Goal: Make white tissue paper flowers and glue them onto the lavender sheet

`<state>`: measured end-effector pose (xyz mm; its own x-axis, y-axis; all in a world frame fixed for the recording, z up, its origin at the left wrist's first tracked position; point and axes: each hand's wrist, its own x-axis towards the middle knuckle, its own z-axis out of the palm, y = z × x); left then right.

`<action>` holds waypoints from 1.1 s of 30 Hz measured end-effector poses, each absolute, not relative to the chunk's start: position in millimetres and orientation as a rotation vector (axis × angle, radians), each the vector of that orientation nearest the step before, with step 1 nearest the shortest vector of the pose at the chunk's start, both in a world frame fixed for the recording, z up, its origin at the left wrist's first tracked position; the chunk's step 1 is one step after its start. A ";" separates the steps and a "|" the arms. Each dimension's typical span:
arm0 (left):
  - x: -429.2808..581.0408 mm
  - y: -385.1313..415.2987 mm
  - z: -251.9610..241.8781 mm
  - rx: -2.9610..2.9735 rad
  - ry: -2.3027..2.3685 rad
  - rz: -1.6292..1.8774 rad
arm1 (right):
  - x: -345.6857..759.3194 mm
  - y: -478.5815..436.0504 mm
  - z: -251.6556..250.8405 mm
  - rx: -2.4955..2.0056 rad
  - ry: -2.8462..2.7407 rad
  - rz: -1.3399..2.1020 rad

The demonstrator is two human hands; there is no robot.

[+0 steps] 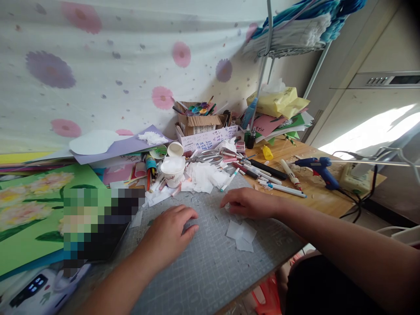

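My left hand point(175, 228) hovers over or rests on the grey cutting mat point(203, 271); its fingers are bent, the thumb stands apart, and nothing shows between them. On the far right part of the mat lies my right hand point(246, 204), fingers loosely curved and holding nothing visible. Just below it are overlapping pieces of thin white paper point(242, 235). Beyond both hands stands a paper cup point(173, 171) with white stuff in it, beside a heap of crumpled white tissue point(208, 176). A marker point(229, 180) lies close to my right fingertips.
A blue glue gun point(318, 168) and several pens lie on the wooden tabletop point(341, 202) at right, near a power strip point(356, 178). At left are a flower painting point(33, 205) and a white device with a lit display point(33, 286). A cardboard box point(200, 124) stands behind.
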<state>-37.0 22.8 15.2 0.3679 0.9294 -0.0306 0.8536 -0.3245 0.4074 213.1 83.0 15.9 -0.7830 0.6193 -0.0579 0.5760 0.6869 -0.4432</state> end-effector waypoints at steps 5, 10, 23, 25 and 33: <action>-36.7 23.0 16.3 2.283 1.552 0.299 | 207.8 84.6 17.5 -0.964 -2.805 0.719; -38.5 22.7 14.9 2.278 1.556 0.296 | 213.4 87.0 23.8 -0.996 -2.759 0.835; -37.3 23.2 17.4 2.289 1.540 0.274 | 221.5 62.0 32.9 -0.739 -2.979 0.873; -37.0 23.1 17.5 2.289 1.543 0.266 | 222.1 59.7 31.4 -0.735 -3.002 0.785; -39.5 23.3 14.4 2.310 1.533 0.286 | 215.6 45.3 37.4 -0.728 -3.085 0.711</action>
